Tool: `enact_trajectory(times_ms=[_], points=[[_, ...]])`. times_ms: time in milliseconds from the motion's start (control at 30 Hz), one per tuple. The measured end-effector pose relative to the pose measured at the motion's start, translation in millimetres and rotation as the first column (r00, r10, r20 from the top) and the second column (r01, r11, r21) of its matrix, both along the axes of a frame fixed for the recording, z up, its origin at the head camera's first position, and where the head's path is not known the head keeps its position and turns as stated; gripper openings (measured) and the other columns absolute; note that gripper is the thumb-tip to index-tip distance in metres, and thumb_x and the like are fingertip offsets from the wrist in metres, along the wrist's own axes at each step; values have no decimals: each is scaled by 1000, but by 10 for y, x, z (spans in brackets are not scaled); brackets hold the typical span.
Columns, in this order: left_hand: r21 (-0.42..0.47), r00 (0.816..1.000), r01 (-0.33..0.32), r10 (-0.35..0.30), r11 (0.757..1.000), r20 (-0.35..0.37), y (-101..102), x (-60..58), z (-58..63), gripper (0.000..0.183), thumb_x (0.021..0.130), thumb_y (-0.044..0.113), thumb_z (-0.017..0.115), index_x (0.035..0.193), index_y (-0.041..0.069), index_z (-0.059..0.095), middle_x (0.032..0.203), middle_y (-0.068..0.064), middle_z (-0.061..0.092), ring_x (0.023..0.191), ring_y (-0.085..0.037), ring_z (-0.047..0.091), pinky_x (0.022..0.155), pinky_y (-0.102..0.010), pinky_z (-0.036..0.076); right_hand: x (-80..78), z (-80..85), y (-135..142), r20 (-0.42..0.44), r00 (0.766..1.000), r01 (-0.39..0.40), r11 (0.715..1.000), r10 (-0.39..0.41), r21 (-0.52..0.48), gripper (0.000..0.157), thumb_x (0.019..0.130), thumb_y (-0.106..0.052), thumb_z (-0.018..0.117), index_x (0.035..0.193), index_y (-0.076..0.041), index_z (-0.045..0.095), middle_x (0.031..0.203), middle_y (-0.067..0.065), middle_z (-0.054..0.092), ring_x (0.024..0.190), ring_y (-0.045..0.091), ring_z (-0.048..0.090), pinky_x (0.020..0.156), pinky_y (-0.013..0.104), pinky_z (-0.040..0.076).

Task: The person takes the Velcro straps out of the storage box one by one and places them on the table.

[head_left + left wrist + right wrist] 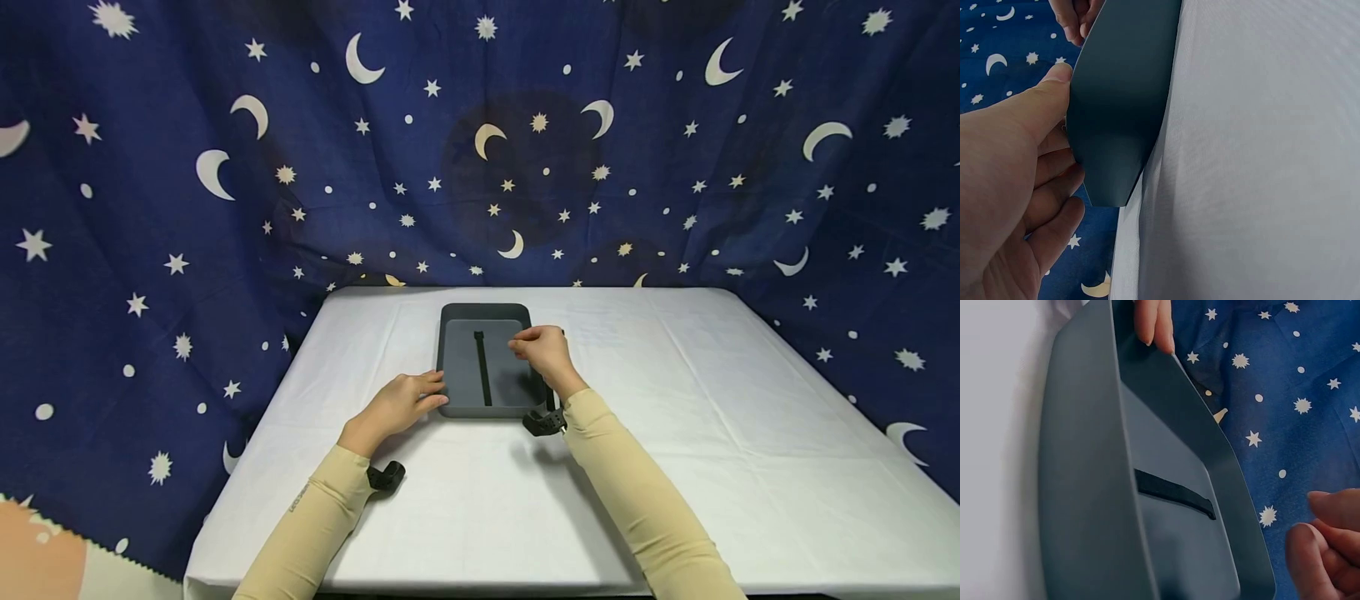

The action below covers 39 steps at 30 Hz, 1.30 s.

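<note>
A shallow grey rectangular tray (467,412) lies on the table. Lengthwise on its floor is a flat black strap (482,367), with a wider head at its far end; it looks like a cable tie. My left hand (397,404) rests on the tray's near left corner, and in the right wrist view two of its fingertips (1154,328) reach over the rim. Above the tray's right side hovers my right hand (549,354), thumb and index loosely bent. The right wrist view shows a small gap between them and nothing held.
A white cloth covers the table (712,467). Behind it and at both sides hangs a dark blue curtain (540,150) with moons and stars. Each wrist wears a black strap mount, the left one (386,477) low beside the sleeve.
</note>
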<state>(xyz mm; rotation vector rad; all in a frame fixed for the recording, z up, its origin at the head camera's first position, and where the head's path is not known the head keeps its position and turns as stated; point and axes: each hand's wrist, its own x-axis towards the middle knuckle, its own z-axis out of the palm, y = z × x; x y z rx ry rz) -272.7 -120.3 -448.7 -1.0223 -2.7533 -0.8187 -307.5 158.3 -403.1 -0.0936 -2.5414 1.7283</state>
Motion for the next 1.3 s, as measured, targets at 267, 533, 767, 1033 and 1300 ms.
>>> enact_trajectory(times_ms=[267,533,767,1033,1300], points=[[-2,1000,3,-3,1000,1,0,3,14,43,99,29,63,128,-3,67,143,-18,56,136,-34,53,112,-46,45,7,-5,-15,-4,1000,-28,1000,28,11,28,95,-9,68,118,7,69,117,24,70,104,36,71,99,51,56],[1,1000,-2,2,1000,4,4,5,24,42,99,28,64,127,-3,67,143,-18,56,136,-33,53,112,-45,45,10,-13,-34,3,1000,-18,997,18,73,25,93,-13,71,113,3,72,113,21,72,97,30,74,94,48,58],[-1,1000,2,-2,1000,6,4,0,11,43,99,28,64,127,-4,66,143,-19,56,135,-34,53,112,-46,45,-7,-58,-49,15,1000,-26,997,25,74,23,94,-12,71,112,3,73,112,21,73,95,29,74,94,49,58],[-8,1000,3,-3,1000,-6,0,-3,5,42,99,28,64,127,-3,67,143,-19,57,135,-34,54,112,-45,46,-13,-73,-65,-2,1000,-24,998,24,64,22,92,-10,72,109,4,73,111,22,73,93,29,75,93,50,59],[-7,1000,3,-3,1000,-14,3,-1,8,41,99,28,64,126,-3,67,142,-19,57,134,-33,54,111,-45,46,-6,-58,-96,-10,1000,-21,998,22,63,23,92,-8,72,110,5,73,110,22,73,92,30,75,91,48,60]])
